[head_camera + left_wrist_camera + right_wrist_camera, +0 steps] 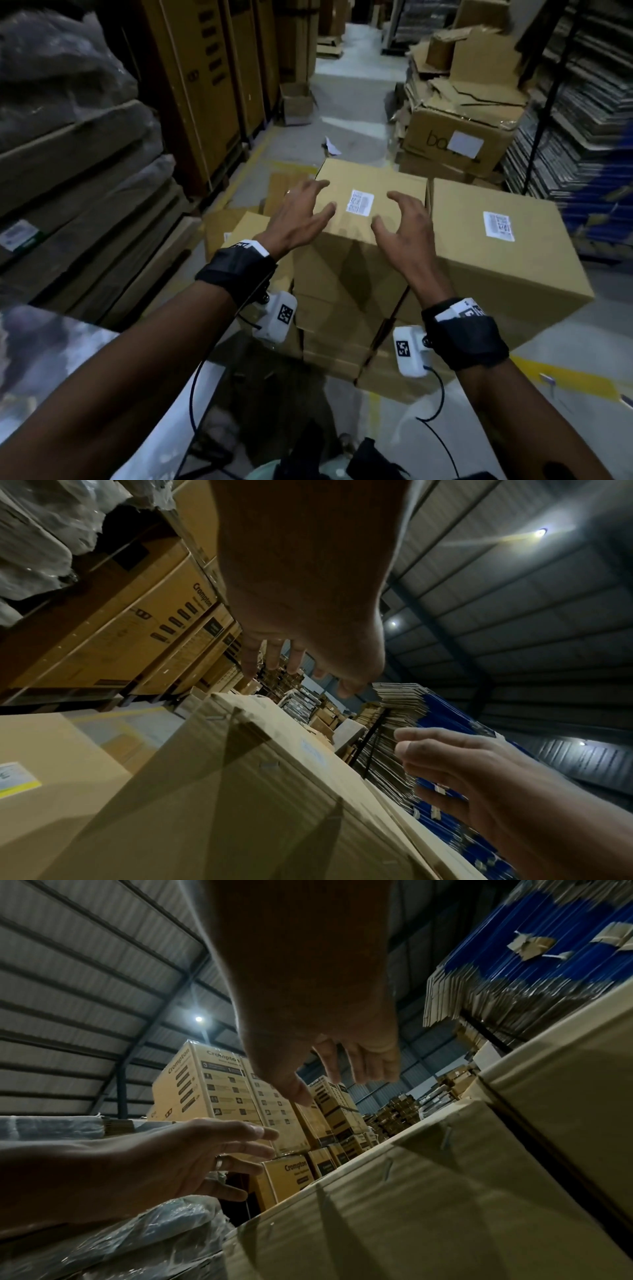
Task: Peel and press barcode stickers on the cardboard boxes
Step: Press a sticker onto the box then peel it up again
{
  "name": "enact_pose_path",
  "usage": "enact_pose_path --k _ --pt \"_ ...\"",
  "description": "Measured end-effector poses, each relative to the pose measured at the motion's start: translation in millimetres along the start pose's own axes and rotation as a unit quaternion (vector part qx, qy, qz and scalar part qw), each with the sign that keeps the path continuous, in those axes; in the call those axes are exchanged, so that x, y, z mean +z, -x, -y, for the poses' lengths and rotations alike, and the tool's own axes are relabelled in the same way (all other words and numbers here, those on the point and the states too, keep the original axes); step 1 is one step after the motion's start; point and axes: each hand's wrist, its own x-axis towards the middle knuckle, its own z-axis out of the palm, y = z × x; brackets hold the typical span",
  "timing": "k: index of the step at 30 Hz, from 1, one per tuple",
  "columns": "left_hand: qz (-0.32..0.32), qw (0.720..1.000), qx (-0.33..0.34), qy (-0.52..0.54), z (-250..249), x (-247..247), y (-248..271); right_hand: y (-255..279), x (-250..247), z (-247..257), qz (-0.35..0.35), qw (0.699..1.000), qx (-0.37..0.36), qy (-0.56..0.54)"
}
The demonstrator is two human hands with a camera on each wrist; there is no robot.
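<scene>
The barcode sticker (360,202) is seen already stuck on top of the middle cardboard box (370,212), its long axis running away from the person. It lies between the left hand (301,214) and right hand (402,224), about equally near. Both are held spread above the box, fingers (323,210) released, nothing grasped.

Dim warehouse; grey floor (359,102); corrugated, seemingly metal roof (85,961); ceiling lamp (540,532).
</scene>
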Motion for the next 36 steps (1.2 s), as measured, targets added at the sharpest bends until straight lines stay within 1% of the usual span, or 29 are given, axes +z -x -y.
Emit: enact_pose_path --k 3,6,10,17,22,25,27,31,36 --pt "0.014 1.0 -0.025 0.0 1 11 -27 -21 3 -13 0.023 0.997 0.06 0.036" --pt "0.044 0.998 -0.048 -0.013 1 25 -50 -36 7 -26 0.06 0.99 0.113 0.059" --pt "0.071 0.993 -0.082 -0.04 6 40 -68 -46 13 -36 0.105 0.978 0.15 0.096" --pt "0.093 0.985 -0.118 -0.082 18 57 -77 -56 26 -42 0.14 0.968 0.165 0.13" --pt "0.071 0.983 -0.133 -0.106 24 61 -63 -59 30 -43 0.146 0.966 0.163 0.14" --pt "0.053 0.983 -0.143 -0.102 29 57 -55 -56 31 -39 0.144 0.967 0.146 0.149" --pt "0.053 0.981 -0.157 -0.101 35 55 -53 -53 32 -36 0.138 0.967 0.141 0.16" --pt "0.058 0.975 -0.189 -0.104 39 51 -45 -48 32 -34 0.13 0.97 0.151 0.142" --pt "0.029 0.974 -0.21 -0.083 35 45 -29 -40 29 -32 0.134 0.978 0.131 0.096"
